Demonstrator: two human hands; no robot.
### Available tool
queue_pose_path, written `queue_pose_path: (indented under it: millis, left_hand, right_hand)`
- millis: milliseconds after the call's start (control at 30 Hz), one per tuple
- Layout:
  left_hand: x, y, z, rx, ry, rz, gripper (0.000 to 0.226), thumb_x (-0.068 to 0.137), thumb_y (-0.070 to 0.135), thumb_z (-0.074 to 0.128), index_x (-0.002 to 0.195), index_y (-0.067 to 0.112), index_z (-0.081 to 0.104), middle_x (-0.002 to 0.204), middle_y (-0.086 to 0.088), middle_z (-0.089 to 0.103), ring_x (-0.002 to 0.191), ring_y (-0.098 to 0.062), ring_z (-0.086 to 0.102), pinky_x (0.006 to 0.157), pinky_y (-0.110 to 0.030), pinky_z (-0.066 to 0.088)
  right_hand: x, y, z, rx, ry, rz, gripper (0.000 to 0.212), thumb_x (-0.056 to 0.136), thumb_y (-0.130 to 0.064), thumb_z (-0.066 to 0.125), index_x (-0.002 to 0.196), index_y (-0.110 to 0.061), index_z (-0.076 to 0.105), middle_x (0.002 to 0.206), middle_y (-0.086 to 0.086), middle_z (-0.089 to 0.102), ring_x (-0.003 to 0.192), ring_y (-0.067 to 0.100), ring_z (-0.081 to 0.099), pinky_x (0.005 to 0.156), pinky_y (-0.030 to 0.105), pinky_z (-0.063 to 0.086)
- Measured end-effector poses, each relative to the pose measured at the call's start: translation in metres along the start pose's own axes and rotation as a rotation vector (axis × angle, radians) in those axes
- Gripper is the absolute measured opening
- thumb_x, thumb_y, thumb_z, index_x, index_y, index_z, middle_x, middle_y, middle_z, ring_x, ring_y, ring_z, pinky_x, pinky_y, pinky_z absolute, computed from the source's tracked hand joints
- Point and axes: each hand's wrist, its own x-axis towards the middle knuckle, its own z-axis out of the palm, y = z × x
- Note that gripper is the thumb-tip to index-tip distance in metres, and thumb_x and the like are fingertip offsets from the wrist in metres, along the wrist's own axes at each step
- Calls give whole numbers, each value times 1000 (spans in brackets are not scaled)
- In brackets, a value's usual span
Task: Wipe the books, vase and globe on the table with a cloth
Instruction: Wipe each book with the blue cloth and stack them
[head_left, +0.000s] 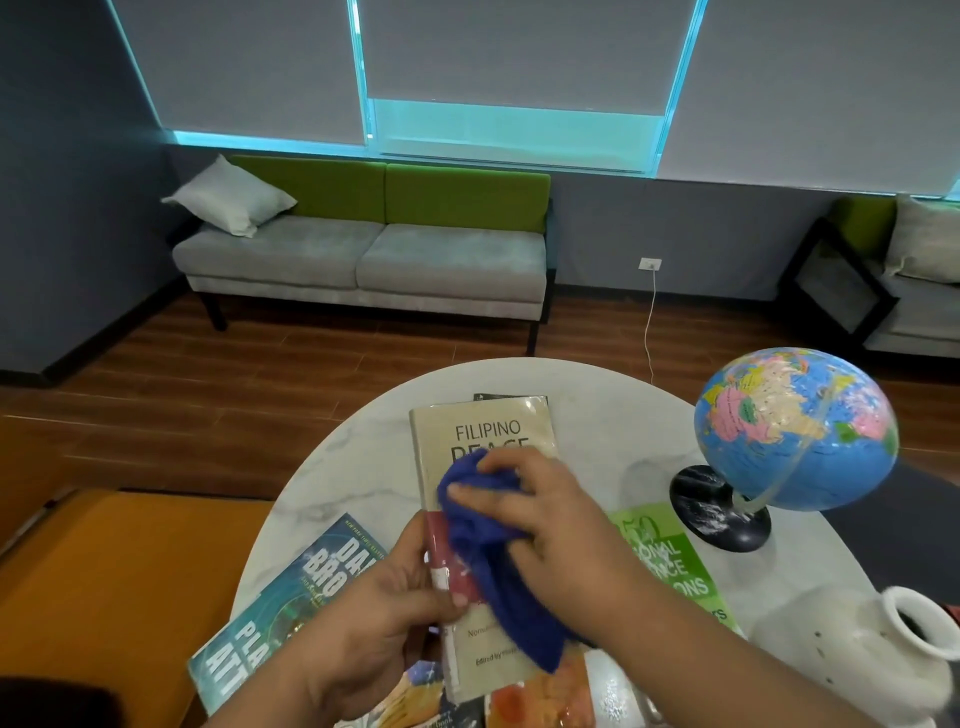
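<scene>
**Blue cloth pressed to the cream book, held in both hands**

The right hand (545, 514) has its fingers curled round a bunched blue cloth (493, 571) and presses it against the cover of a cream book (483, 431) titled "FILIPINO PEACE". A loose tail of the cloth hangs down over the lower half of the cover. The left hand (374, 613) grips the same book by its left edge, just below and left of the cloth, with the thumb on the cover beside a red band. The book is tilted up off the round white marble table (353, 467), its top edge pointing away from the person.

Left of that grip, a teal book (296, 597) lies flat and overhangs the table's near edge. Right of the cloth hand, partly hidden by its forearm, lies a green book (670, 561). Under the held book, nearest the person, a colourful printed cover (540, 696) shows, and just past the book's top edge the corner of a dark book (493, 397) peeks out.

Further right — well apart from both hands — the globe (795, 426) stands on its black base (717, 509). The white vase (857, 649) is at the near right, its dark mouth in view.

Beyond the table, a grey and green sofa (363, 249) stands against the wall.
</scene>
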Motion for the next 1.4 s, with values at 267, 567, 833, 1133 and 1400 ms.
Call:
queue_pose_path:
  millis: [267, 567, 833, 1133, 1400]
  left_hand:
    - [0, 4, 0, 59, 9, -37, 75, 74, -10, 63, 129, 39, 49, 117, -16, 67, 98, -34, 65, 79, -45, 53]
    - [-2, 8, 3, 68, -5, -38, 70, 68, -4, 67, 123, 38, 55, 113, -24, 65, 102, -39, 62, 87, -52, 50]
    - [-2, 4, 5, 84, -1, -37, 71, 66, -6, 67, 124, 31, 53, 106, -21, 68, 91, -32, 67, 71, -38, 52]
    - [-7, 9, -14, -76, 117, 35, 81, 55, -5, 77, 123, 34, 58, 116, -22, 66, 99, -39, 65, 94, -63, 42]
    - [-6, 11, -9, -59, 65, 35, 75, 55, -1, 79, 117, 37, 62, 114, -20, 67, 99, -36, 67, 86, -57, 50]
  right_hand:
    - [-13, -2, 10, -203, 72, -214, 41, 87, -23, 49, 125, -38, 55, 136, -6, 44, 116, 12, 39, 98, 29, 42]
    - [13, 6, 0, -109, 181, -18, 48, 88, -12, 56, 126, -41, 55, 137, -10, 40, 121, 1, 35, 109, 25, 34]
    - [26, -1, -1, -91, 172, -16, 51, 89, -10, 55, 127, -45, 54, 137, -19, 36, 116, -2, 27, 103, 9, 23]
    - [-22, 18, 23, 49, 148, 125, 62, 86, -5, 56, 128, -50, 49, 135, -28, 28, 126, -8, 31, 112, 23, 28]
    - [-6, 20, 4, 59, 224, 130, 58, 86, -5, 59, 125, -48, 53, 134, -24, 33, 124, -7, 35, 110, 13, 26]
